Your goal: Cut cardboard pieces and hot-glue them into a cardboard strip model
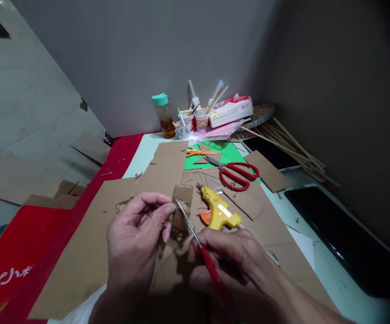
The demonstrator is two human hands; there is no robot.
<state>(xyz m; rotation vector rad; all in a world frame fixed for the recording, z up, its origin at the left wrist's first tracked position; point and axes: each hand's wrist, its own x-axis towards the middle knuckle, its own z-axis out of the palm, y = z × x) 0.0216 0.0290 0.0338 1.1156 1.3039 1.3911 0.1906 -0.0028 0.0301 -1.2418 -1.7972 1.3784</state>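
Your left hand (136,238) pinched a small cardboard piece (182,208); your right hand (230,265) gripped red-handled scissors (199,245), blade at its edge; likely mid-trim, needing a steady close.

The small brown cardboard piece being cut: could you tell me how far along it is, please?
Done: offcuts lie on the large cardboard sheet. In hand: the left hand pinches the small brown cardboard piece; the right hand works red-handled scissors at its edge. Left: the cut is unfinished.
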